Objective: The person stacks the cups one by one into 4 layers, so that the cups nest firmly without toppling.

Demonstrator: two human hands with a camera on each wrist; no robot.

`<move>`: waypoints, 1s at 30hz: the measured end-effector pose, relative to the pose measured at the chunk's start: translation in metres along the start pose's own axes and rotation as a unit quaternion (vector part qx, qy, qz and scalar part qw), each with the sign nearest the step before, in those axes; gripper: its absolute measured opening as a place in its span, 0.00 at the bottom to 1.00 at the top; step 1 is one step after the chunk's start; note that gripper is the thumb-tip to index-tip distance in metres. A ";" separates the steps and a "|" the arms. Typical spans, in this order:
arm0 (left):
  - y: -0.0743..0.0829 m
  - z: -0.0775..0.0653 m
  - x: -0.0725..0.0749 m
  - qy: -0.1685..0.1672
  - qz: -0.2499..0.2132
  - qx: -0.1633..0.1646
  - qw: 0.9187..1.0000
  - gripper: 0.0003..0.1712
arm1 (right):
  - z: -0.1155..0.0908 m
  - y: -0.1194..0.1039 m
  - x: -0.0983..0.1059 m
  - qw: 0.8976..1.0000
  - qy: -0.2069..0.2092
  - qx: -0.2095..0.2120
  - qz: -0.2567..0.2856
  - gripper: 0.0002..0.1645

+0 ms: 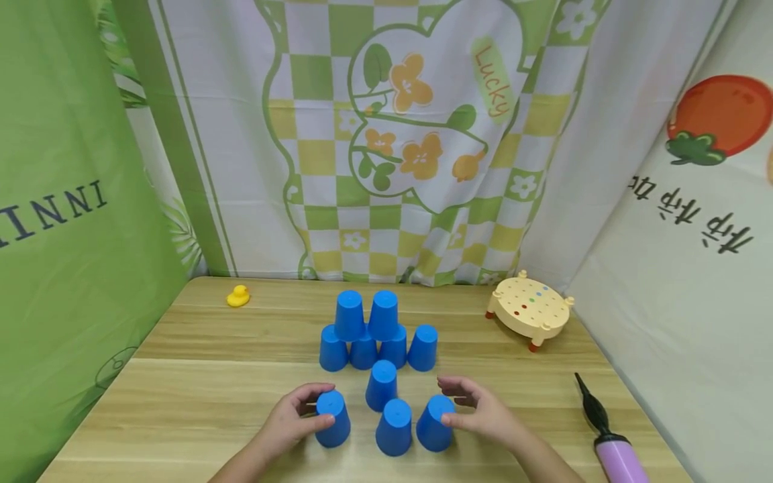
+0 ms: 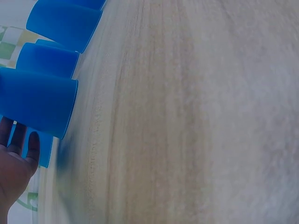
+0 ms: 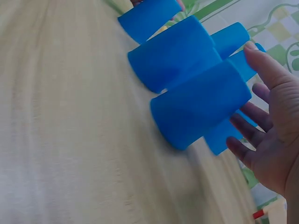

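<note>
In the head view, my left hand point(image 1: 294, 414) is at the left front blue cup point(image 1: 334, 422), with the thumb across its near side and the fingers curved round behind. My right hand point(image 1: 483, 414) is beside the right front blue cup point(image 1: 433, 426); its thumb lies at the cup's side and the fingers are spread apart, as the right wrist view also shows. Between them stands another upside-down blue cup point(image 1: 394, 429), with one more cup point(image 1: 382, 388) just behind. Farther back, a row of several cups point(image 1: 333, 349) carries two cups point(image 1: 349, 315) on top.
A yellow rubber duck point(image 1: 238, 296) sits at the back left of the wooden table point(image 1: 211, 376). At the back right is a cream pegboard stool point(image 1: 531, 308) with red-tipped feet. A purple and black hand pump point(image 1: 617, 456) lies at the right edge. Patterned curtains point(image 1: 410, 235) surround the table.
</note>
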State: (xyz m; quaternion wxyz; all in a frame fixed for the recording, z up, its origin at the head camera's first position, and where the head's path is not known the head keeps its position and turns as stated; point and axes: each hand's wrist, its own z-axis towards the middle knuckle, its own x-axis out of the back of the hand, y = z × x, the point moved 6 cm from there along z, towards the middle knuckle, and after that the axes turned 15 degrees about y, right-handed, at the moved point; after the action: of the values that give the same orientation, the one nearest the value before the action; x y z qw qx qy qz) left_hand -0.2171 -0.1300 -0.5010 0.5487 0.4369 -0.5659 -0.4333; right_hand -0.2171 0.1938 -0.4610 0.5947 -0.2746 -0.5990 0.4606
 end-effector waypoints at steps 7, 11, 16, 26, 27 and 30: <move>0.001 0.000 0.000 0.003 -0.003 0.005 1.000 0.32 | -0.008 0.012 -0.008 0.999 -0.022 -0.045 0.015 0.40; 0.001 0.000 0.000 0.002 -0.005 0.003 1.000 0.32 | -0.008 0.015 -0.008 0.998 -0.007 -0.055 0.016 0.40; 0.000 0.000 -0.001 0.001 -0.004 0.003 1.000 0.32 | -0.008 0.017 -0.006 0.998 0.011 -0.063 0.011 0.39; -0.001 -0.001 -0.001 0.001 -0.009 -0.002 1.000 0.33 | 0.004 0.004 0.014 0.997 0.061 -0.055 -0.006 0.37; -0.001 -0.001 -0.001 0.001 -0.009 -0.002 1.000 0.33 | 0.006 0.002 0.017 0.996 0.065 -0.053 -0.006 0.37; -0.001 -0.001 -0.001 0.002 -0.009 -0.002 1.000 0.32 | 0.014 -0.007 0.023 0.996 0.073 -0.043 -0.001 0.36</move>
State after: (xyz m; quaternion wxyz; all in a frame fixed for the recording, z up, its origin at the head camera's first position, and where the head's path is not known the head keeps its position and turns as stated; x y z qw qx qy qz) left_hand -0.2159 -0.1291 -0.5022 0.5469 0.4414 -0.5602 -0.4384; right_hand -0.2322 0.2080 -0.4425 0.6252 -0.3324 -0.5731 0.4125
